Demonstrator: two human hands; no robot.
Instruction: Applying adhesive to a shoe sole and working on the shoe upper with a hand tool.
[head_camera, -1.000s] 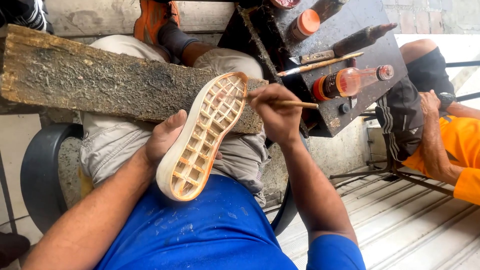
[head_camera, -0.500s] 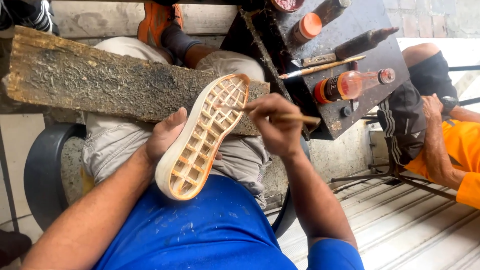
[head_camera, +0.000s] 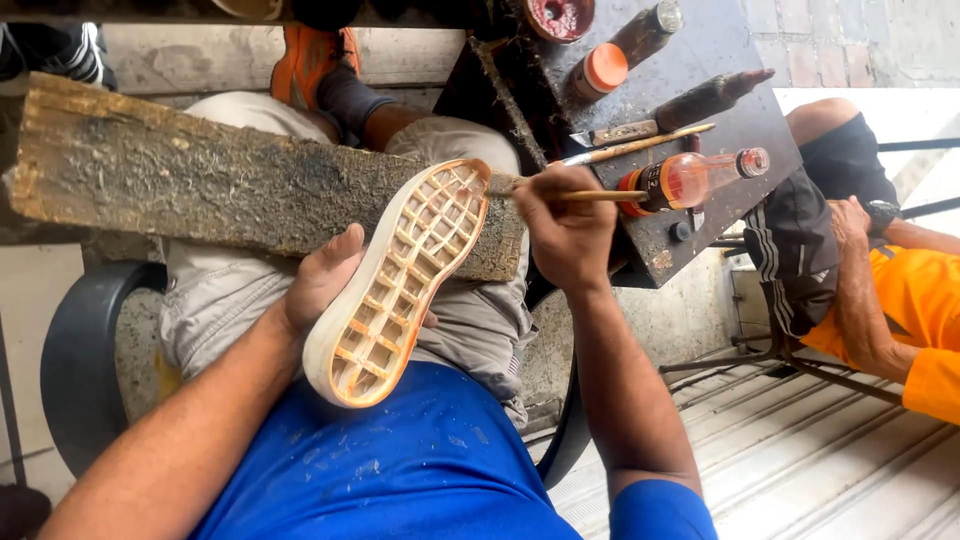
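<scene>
My left hand (head_camera: 322, 280) grips a shoe sole (head_camera: 400, 285) from behind, its grid of cells turned up and coated amber. The sole's toe end rests against a rough wooden plank (head_camera: 200, 175) laid across my lap. My right hand (head_camera: 565, 230) pinches a thin wooden-handled brush (head_camera: 590, 196), whose tip touches the sole's upper right edge.
A dark, stained work board (head_camera: 700, 230) to the right carries an orange plastic bottle (head_camera: 690, 180), another brush (head_camera: 640, 146), a knife-like tool (head_camera: 690, 105) and orange-capped bottles (head_camera: 600, 70). Another person in an orange shirt (head_camera: 920, 310) sits at the right. An orange shoe (head_camera: 310, 55) is up top.
The brush tip has slid along the sole's upper edge toward the toe. My left hand has kept the sole nearly still.
</scene>
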